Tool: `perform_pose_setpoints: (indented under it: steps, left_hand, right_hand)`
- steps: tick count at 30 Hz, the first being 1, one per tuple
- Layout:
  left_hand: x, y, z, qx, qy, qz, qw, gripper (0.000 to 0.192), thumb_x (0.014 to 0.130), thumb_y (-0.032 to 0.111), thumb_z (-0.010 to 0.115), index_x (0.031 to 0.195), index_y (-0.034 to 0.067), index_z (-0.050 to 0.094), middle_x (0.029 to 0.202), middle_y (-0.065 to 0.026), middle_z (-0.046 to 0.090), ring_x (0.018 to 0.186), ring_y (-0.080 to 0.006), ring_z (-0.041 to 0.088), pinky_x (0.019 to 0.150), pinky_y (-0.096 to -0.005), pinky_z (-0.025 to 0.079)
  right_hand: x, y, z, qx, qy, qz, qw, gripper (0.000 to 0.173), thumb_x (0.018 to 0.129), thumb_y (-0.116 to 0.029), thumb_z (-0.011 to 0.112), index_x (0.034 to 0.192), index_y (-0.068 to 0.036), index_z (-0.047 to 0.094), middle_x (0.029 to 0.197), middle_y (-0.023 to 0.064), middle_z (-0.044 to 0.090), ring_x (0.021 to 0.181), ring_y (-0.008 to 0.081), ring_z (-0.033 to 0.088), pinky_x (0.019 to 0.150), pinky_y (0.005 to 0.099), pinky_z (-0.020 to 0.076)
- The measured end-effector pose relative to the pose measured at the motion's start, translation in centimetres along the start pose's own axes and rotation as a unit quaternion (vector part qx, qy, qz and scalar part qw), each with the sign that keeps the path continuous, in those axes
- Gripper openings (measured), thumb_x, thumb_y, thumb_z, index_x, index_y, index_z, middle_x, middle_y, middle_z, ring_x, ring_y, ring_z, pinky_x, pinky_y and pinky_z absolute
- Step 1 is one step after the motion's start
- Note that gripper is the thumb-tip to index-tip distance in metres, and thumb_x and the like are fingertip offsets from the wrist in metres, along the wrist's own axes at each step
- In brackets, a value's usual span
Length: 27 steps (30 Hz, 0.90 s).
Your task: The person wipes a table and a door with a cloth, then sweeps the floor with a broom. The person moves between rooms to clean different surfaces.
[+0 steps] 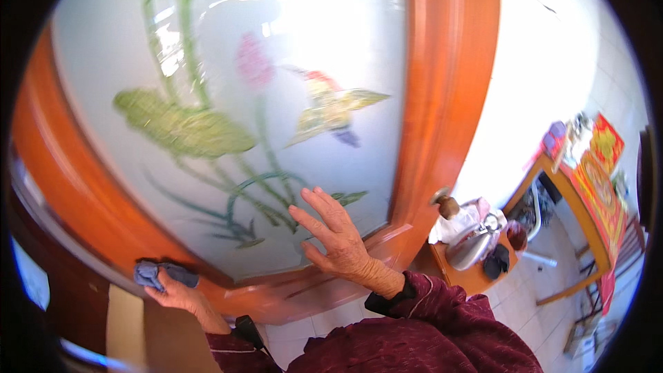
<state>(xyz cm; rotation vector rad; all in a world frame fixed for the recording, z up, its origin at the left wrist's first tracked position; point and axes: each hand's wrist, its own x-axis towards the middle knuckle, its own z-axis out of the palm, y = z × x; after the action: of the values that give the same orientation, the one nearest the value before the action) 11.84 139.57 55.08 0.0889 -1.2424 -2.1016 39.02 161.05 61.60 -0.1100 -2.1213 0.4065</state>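
Observation:
A wooden door (440,62) with a painted glass panel (207,181) fills most of the view; the panel shows green lotus leaves, a pink bud and a colourful bird. At the lower left, my left hand (178,295) holds a folded grey-blue cloth (168,273) against the door's wooden frame. My right hand (334,238) is empty, its fingers spread before the lower part of the glass. Whether its fingertips touch the pane, I cannot tell. To the right of that hand, a round door knob (446,204) sticks out from the frame.
At the right, a metal kettle (471,248), a dark object (496,262) and bags stand on a small wooden table (469,277). Beyond is a wooden table (593,228) with a red and gold cloth (598,186). A cardboard piece (126,326) is at the lower left.

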Motion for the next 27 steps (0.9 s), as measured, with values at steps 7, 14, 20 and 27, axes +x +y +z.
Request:
perform_pose_setpoints:
  steps: [7, 14, 20, 27]
  left_hand:
    - [-9.1, 16.2, 12.3, -0.087, -0.168, 0.212, 0.959, 0.041, 0.078, 0.012, 0.063, 0.116, 0.000, 0.056, 0.103, -0.0101, 0.060, 0.082, -0.0173, 0.056, 0.070, -0.0289, 0.049]
    - [-24.0, 25.0, 22.5, -0.067, -0.258, 0.493, 0.828, 0.046, 0.075, 0.003, 0.065, 0.120, 0.004, 0.055, 0.115, -0.0103, 0.051, 0.108, -0.0235, 0.052, 0.091, -0.0335, 0.044]
    - [-37.7, 24.8, 27.7, -0.070, -0.378, 0.543, 0.746, 0.052, 0.067, 0.006, 0.068, 0.117, 0.006, 0.053, 0.122, -0.0149, 0.046, 0.112, -0.0335, 0.047, 0.088, -0.0402, 0.045]
    - [-45.7, 15.7, 21.2, -0.057, -0.638, 0.583, 0.500, 0.024, 0.072, 0.006, 0.059, 0.095, 0.013, 0.061, 0.106, -0.0055, 0.055, 0.088, -0.0205, 0.055, 0.064, -0.0316, 0.051]
  right_hand:
    - [-3.2, 5.7, -8.9, -0.037, 0.215, 0.069, 0.973, 0.059, 0.070, 0.000, 0.063, 0.127, -0.001, 0.048, 0.132, 0.0179, 0.047, 0.127, 0.0377, 0.039, 0.104, 0.0429, 0.0325]
    - [-6.3, 12.3, -15.0, -0.103, 0.262, 0.214, 0.935, 0.074, 0.071, -0.001, 0.061, 0.138, 0.001, 0.030, 0.143, 0.0222, 0.030, 0.133, 0.0381, 0.028, 0.109, 0.0413, 0.0237]
    - [-8.6, 15.7, -16.1, -0.023, 0.221, 0.246, 0.943, 0.076, 0.071, 0.002, 0.057, 0.141, -0.001, 0.027, 0.146, 0.0197, 0.024, 0.135, 0.0333, 0.025, 0.110, 0.0365, 0.0223]
    - [-10.1, 18.0, -16.3, 0.097, 0.202, 0.311, 0.924, 0.075, 0.071, 0.002, 0.057, 0.140, -0.001, 0.027, 0.145, 0.0209, 0.026, 0.134, 0.0364, 0.026, 0.110, 0.0387, 0.0238]
